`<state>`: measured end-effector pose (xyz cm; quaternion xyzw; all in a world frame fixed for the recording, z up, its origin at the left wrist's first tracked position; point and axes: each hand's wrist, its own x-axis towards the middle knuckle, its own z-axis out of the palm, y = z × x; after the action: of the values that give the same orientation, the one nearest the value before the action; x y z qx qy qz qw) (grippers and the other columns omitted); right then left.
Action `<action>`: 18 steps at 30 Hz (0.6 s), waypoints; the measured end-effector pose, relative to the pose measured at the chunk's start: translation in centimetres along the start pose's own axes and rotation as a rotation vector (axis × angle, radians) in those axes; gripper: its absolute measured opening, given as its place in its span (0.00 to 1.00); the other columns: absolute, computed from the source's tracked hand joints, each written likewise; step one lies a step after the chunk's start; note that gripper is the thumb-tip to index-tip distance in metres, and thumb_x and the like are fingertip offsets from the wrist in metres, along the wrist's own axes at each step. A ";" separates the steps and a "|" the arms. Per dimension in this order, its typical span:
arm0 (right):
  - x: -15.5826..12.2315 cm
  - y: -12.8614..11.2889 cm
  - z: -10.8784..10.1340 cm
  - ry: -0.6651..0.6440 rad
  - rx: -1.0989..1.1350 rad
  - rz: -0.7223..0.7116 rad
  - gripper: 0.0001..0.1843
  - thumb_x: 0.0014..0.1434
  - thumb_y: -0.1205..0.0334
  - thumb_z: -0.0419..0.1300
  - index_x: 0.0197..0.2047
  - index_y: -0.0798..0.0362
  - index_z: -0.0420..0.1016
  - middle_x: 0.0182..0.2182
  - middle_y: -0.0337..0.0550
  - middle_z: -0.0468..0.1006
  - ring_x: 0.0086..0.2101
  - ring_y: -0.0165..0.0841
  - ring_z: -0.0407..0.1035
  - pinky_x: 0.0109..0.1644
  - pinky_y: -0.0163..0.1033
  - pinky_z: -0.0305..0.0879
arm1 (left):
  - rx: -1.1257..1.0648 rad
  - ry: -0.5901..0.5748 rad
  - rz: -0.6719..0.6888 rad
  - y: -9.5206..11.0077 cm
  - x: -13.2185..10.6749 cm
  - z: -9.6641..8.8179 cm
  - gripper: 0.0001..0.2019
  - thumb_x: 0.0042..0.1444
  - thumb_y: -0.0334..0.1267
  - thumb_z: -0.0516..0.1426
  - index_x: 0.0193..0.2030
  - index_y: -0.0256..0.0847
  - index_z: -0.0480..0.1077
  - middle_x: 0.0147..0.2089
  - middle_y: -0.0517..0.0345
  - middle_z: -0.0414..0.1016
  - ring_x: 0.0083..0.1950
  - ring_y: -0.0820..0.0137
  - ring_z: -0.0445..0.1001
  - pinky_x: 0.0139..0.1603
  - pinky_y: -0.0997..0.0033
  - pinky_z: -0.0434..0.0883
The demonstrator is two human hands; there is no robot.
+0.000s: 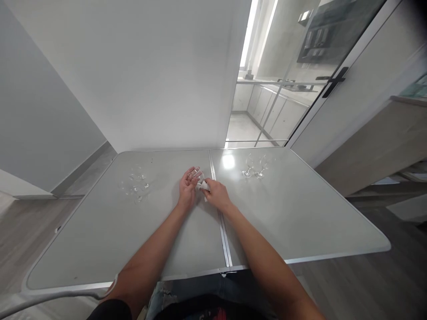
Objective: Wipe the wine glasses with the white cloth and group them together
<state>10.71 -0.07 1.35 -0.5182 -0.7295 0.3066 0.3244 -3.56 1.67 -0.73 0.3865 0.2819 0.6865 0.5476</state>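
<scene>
**Glass braced for the cloth**

Over the surface's [283, 213] middle seam, nearer its far edge, the left hand [187, 189] cups a clear glass [197, 175], bracing it. The right hand [215, 193] clenches a white cloth [203, 186] against it. Two stemmed glasses [255, 166] stand apart, rightward.

You hold a clear glass [198, 176] in your left hand [187, 189], above the table [160, 231] and just left of its centre seam. The glass is transparent. Its bowl rests tilted against your fingers, which hide part of its outline, and the stem cannot be made out. You hold a white cloth [204, 188] bunched in your right hand [216, 194]. The cloth touches the glass at its near right side. Only a small crumpled part shows past your fingers.
</scene>
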 end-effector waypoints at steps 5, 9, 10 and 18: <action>-0.1 0.8 -1.8 -0.544 0.861 0.153 0.22 0.56 0.42 0.61 0.37 0.55 0.71 0.27 0.45 0.75 0.29 0.37 0.71 0.35 0.41 0.67 | -0.107 -0.207 -0.213 1.1 -0.6 0.0 0.33 0.49 0.54 0.67 0.59 0.41 0.71 0.69 0.40 0.64 0.66 0.49 0.68 0.59 0.56 0.71; -0.3 1.1 -2.3 -0.433 0.674 0.147 0.20 0.57 0.45 0.61 0.39 0.55 0.72 0.28 0.44 0.75 0.30 0.37 0.72 0.34 0.38 0.65 | -0.092 -0.172 -0.200 0.8 -0.5 0.1 0.32 0.49 0.49 0.69 0.59 0.41 0.71 0.68 0.39 0.65 0.64 0.50 0.70 0.59 0.57 0.71; -0.3 1.1 -2.0 -0.312 0.506 0.118 0.17 0.57 0.48 0.61 0.39 0.54 0.73 0.30 0.45 0.76 0.32 0.37 0.72 0.36 0.38 0.65 | -0.071 -0.121 -0.164 0.5 -0.4 0.1 0.31 0.49 0.47 0.70 0.58 0.41 0.71 0.67 0.39 0.67 0.63 0.52 0.72 0.60 0.57 0.70; -0.1 0.2 -0.3 -0.179 0.326 0.083 0.15 0.58 0.48 0.59 0.35 0.52 0.71 0.29 0.44 0.75 0.33 0.37 0.70 0.38 0.39 0.64 | -0.020 -0.018 -0.118 0.2 0.1 -0.2 0.27 0.49 0.47 0.69 0.54 0.39 0.74 0.60 0.39 0.74 0.57 0.54 0.76 0.59 0.57 0.70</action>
<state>11.06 -0.08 1.39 -0.4590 -0.6742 0.4786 0.3252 -3.87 1.75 -0.66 0.3699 0.2923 0.6523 0.5935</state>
